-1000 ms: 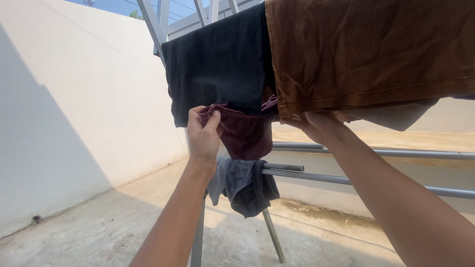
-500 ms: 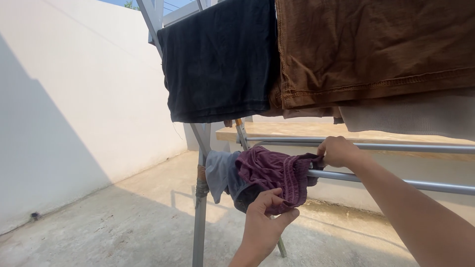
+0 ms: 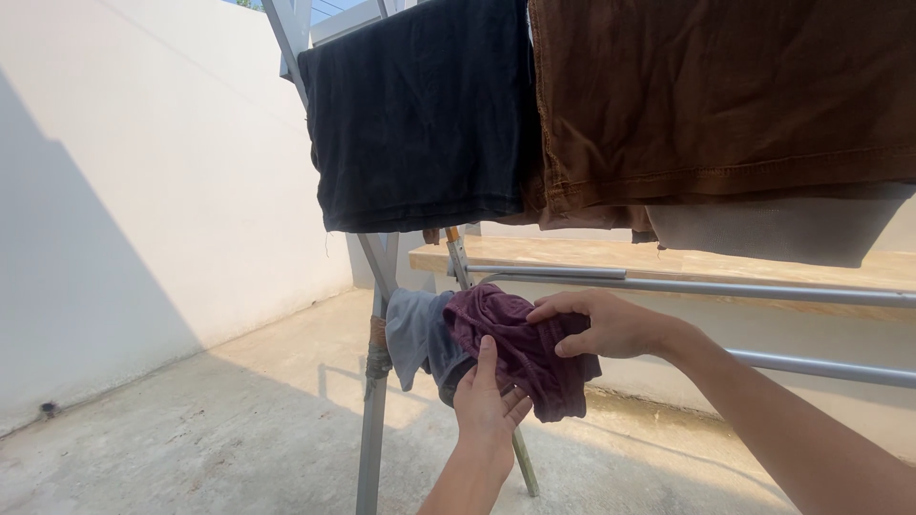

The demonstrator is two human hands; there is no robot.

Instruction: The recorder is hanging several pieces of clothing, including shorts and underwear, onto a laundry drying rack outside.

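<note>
1. Outdoors on a sunny concrete floor (image 3: 219, 420) with a white wall (image 3: 143, 191) on the left, so it looks like a small yard or terrace. A metal drying rack (image 3: 374, 401) stands in the middle of it.

2. Up top, the rack already carries a black cloth (image 3: 420, 124) and a brown cloth (image 3: 725, 95), both draped flat over the upper bars. A pale grey-beige piece (image 3: 763, 229) hangs just under the brown one.

3. Lower down, a grey cloth (image 3: 415, 329) is bunched over the end of the lower bar (image 3: 821, 367), right by the rack's leg.

4. Just beside and touching that grey one is the maroon garment (image 3: 520, 343), still crumpled rather than spread out. It sits at the lower bar's end, half draped.

5. Right hand (image 3: 611, 324) comes in from the right, fingers curled closed on the top edge of the maroon garment.

6. Left hand (image 3: 487, 401) reaches up from below, thumb up and fingers pressed into the underside of the same fabric, so it's holding it too.

7. How far along, as I read it: the big pieces are hung and look finished, and the maroon garment has reached the bar but isn't smoothed or evened out yet. Plenty of bare rail to the right.
</note>
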